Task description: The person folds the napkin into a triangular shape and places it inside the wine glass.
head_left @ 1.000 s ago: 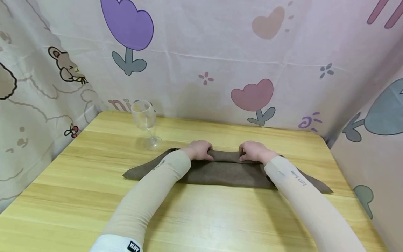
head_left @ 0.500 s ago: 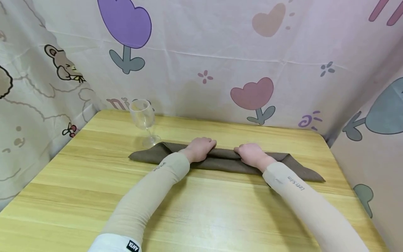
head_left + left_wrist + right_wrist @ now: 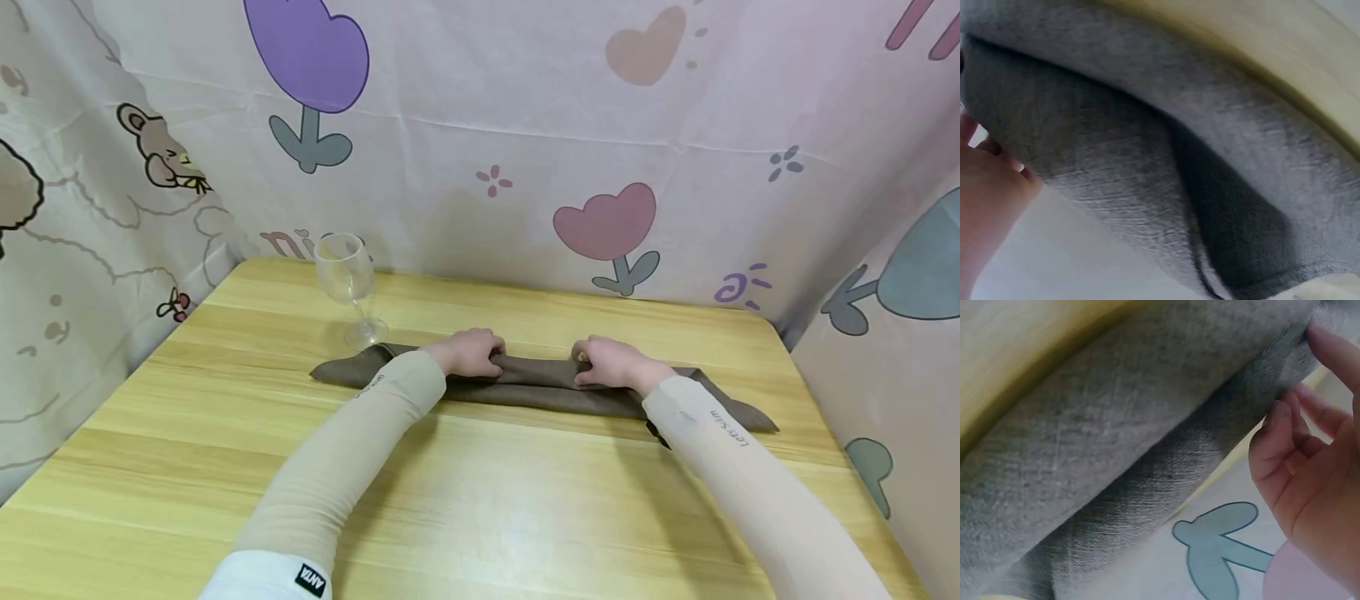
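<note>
A brown-grey cloth napkin (image 3: 540,398), partly rolled into a long strip with pointed ends, lies across the table. Its roll is pinched left of the middle by my left hand (image 3: 469,353), fingers over the far side and thumb on the near side. To the right, my right hand (image 3: 617,364) pinches the same roll. The right wrist view has the thumb and curled fingers of that hand at the edge of the cloth (image 3: 1116,425). In the left wrist view, folded layers of cloth (image 3: 1097,137) fill the middle and only part of the left hand shows.
An upright clear wine glass (image 3: 348,279) stands at the back left, its foot close behind the napkin's left part. The wood-grain table (image 3: 480,508) reaches toward me. A printed curtain (image 3: 465,108) hangs behind the table and along both sides.
The napkin's near edge has moved away from me and the strip has become narrower. Between half a second ago and now, the hands have shifted slightly apart and pinch the roll again.
</note>
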A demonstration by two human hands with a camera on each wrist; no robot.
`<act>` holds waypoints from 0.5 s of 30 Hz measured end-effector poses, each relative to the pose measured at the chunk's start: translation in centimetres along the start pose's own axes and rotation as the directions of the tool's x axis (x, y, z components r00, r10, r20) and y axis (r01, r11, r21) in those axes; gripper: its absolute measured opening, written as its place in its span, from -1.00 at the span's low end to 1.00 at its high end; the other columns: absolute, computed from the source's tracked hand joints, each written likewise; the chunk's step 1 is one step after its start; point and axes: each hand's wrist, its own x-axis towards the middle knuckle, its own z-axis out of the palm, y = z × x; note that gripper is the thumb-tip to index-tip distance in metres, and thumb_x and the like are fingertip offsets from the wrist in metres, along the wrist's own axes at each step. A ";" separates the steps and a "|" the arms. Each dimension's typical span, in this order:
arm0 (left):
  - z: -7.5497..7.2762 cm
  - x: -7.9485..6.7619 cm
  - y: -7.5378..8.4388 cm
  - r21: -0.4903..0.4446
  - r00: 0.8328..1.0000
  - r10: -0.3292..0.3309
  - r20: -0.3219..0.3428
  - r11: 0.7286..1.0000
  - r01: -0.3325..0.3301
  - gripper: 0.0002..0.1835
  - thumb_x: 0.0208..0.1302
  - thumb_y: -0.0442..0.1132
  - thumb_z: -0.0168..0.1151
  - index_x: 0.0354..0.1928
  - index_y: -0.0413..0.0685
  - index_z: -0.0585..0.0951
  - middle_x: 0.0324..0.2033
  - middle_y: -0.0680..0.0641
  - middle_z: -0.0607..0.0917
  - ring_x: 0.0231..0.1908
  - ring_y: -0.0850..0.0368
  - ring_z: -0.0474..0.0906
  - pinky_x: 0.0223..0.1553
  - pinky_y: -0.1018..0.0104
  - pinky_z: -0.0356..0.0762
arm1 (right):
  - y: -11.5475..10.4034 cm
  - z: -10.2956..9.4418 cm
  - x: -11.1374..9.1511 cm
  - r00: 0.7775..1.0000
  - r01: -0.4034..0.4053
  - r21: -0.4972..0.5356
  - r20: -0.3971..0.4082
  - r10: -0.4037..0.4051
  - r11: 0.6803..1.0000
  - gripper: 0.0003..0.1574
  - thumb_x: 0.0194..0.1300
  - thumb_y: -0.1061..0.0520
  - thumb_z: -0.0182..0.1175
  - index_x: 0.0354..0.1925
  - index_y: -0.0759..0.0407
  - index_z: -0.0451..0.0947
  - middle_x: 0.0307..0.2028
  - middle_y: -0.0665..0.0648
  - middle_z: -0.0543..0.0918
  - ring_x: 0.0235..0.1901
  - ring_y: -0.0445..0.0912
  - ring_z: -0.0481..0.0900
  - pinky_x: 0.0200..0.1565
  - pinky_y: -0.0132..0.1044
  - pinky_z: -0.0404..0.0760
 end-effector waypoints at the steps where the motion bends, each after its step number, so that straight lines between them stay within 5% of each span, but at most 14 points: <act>1: 0.0 0.1 0.1 -0.005 1.000 -0.002 0.002 1.000 0.002 -0.70 0.25 -0.12 0.16 -0.01 -0.05 0.52 -0.11 -0.08 0.56 -0.14 0.06 0.45 -0.04 0.16 0.40 | 0.1 0.1 0.0 1.000 0.001 -0.024 -0.013 -0.001 1.000 -0.60 0.14 0.05 0.29 -0.10 0.25 0.51 -0.25 0.18 0.54 -0.28 -0.01 0.51 -0.18 -0.12 0.51; 4: 0.0 0.1 0.4 -0.013 1.000 0.002 0.008 1.000 -0.002 -0.65 0.21 -0.15 0.22 0.03 -0.06 0.49 -0.06 -0.08 0.59 -0.07 0.07 0.48 0.02 0.19 0.42 | 0.1 0.3 -0.1 0.998 0.008 -0.055 -0.056 -0.011 0.998 -0.73 0.07 0.04 0.35 -0.36 0.16 0.50 -0.41 0.07 0.41 -0.40 -0.09 0.39 -0.33 -0.22 0.41; 8: 0.2 0.2 0.7 0.037 0.999 0.024 -0.035 0.999 -0.023 -0.61 0.19 -0.23 0.23 0.08 -0.04 0.49 -0.06 -0.07 0.58 -0.05 0.05 0.50 0.05 0.17 0.44 | -0.2 0.7 -0.1 0.989 0.052 -0.136 -0.134 -0.071 0.989 -0.63 0.03 0.13 0.35 -0.58 0.08 0.29 -0.59 0.00 0.29 -0.54 -0.13 0.26 -0.45 -0.29 0.24; 11: 0.8 0.2 0.8 0.168 0.990 0.084 -0.109 0.984 -0.065 -0.64 0.21 -0.31 0.19 0.07 0.00 0.49 -0.10 -0.06 0.57 -0.08 0.04 0.52 0.02 0.16 0.47 | -0.6 1.4 -0.2 0.971 0.104 -0.273 -0.182 -0.157 0.956 -0.74 0.03 0.20 0.33 -0.50 0.11 0.38 -0.58 0.01 0.39 -0.57 -0.11 0.38 -0.49 -0.24 0.39; 15: 1.5 -0.3 0.9 0.381 0.972 0.186 -0.143 0.917 -0.119 -0.59 0.29 -0.28 0.09 0.19 0.01 0.42 -0.06 -0.06 0.52 -0.03 0.04 0.47 0.06 0.17 0.44 | -1.1 2.3 -0.3 0.963 0.105 -0.383 -0.191 -0.189 0.918 -0.77 0.07 0.22 0.30 -0.27 0.17 0.49 -0.43 0.10 0.53 -0.49 0.00 0.55 -0.42 -0.10 0.56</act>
